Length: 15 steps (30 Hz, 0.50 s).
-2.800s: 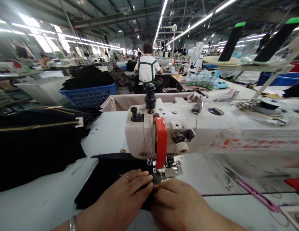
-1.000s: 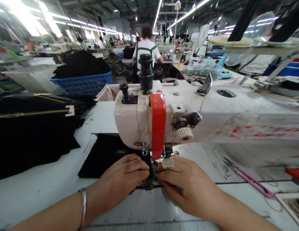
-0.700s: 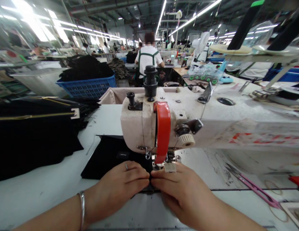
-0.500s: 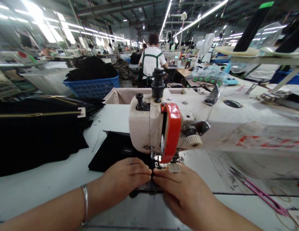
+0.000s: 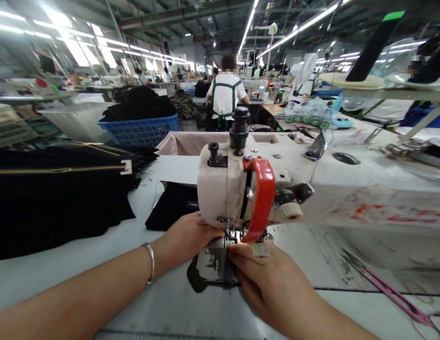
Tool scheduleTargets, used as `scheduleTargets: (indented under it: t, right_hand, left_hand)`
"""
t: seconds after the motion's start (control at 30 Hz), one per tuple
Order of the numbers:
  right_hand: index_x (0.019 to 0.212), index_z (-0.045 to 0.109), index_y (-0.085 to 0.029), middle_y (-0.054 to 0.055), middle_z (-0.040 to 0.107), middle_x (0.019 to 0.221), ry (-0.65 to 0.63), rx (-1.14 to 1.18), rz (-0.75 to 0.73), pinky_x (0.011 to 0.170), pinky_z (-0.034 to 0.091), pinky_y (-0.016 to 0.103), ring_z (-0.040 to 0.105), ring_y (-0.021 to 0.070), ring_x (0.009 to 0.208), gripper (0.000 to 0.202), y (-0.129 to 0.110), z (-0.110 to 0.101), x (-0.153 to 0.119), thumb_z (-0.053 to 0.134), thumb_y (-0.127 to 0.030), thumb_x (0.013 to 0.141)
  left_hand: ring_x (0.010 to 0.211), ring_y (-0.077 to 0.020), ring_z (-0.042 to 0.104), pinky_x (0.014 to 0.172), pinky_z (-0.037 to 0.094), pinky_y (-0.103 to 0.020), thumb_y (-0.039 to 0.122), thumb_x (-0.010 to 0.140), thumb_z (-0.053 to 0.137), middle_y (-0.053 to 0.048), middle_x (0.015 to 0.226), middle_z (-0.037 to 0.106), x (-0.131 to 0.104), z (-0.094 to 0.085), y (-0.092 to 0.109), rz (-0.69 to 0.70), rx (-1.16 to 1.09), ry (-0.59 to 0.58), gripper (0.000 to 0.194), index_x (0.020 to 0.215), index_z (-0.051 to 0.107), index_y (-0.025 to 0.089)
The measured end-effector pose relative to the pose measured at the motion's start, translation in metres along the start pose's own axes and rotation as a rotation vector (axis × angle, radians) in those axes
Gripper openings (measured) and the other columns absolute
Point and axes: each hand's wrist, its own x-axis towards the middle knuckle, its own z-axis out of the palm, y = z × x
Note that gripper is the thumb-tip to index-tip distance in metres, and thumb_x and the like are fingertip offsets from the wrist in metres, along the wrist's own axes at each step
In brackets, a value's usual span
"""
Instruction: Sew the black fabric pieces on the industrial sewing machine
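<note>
A black fabric piece (image 5: 173,206) with a small label lies folded on the table, its right part behind the head of the white sewing machine (image 5: 214,189). My left hand (image 5: 191,236), with a bracelet at the wrist, rests on the near edge of this fabric, fingers together and their tips left of the needle area. My right hand (image 5: 264,269) is closed just in front of the presser foot, below the red guard (image 5: 264,198); whatever its fingertips pinch is too small to make out. The metal plate (image 5: 212,264) shows between the hands.
Stacked black fabric with a zipper (image 5: 60,198) covers the left of the table. Pink-handled scissors (image 5: 393,293) lie at the right. Behind are a blue basket (image 5: 142,130) of dark cloth, thread cones (image 5: 374,47) and a person in a white shirt (image 5: 225,94).
The black fabric and my left hand have moved away from me, toward the back, uncovering the metal plate. My right hand stays near the presser foot. The view has shifted slightly.
</note>
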Motion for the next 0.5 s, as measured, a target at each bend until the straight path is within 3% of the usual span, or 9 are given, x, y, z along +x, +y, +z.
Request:
scheduleTargets:
  t: [0.3, 0.5]
  right_hand:
    - [0.108, 0.064, -0.018, 0.006, 0.066, 0.109, -0.005, 0.007, -0.011, 0.091, 0.05, 0.042, 0.058, 0.0248, 0.101, 0.025, 0.003, 0.001, -0.001, 0.051, -0.011, 0.088]
    - [0.103, 0.066, -0.017, 0.005, 0.067, 0.105, -0.015, 0.035, -0.033, 0.092, 0.049, 0.04, 0.058, 0.0235, 0.1, 0.023, 0.003, -0.002, -0.001, 0.05, -0.01, 0.088]
  left_hand:
    - [0.105, -0.0147, 0.065, 0.1, 0.046, -0.028, 0.005, 0.091, 0.053, 0.001, 0.108, 0.072, 0.004, -0.016, 0.013, -0.021, -0.003, 0.033, 0.026, 0.105, 0.068, 0.022]
    - [0.094, -0.0182, 0.067, 0.093, 0.05, -0.032, 0.01, 0.091, 0.057, -0.002, 0.097, 0.073, 0.002, -0.027, 0.041, -0.098, -0.061, -0.049, 0.015, 0.096, 0.069, 0.018]
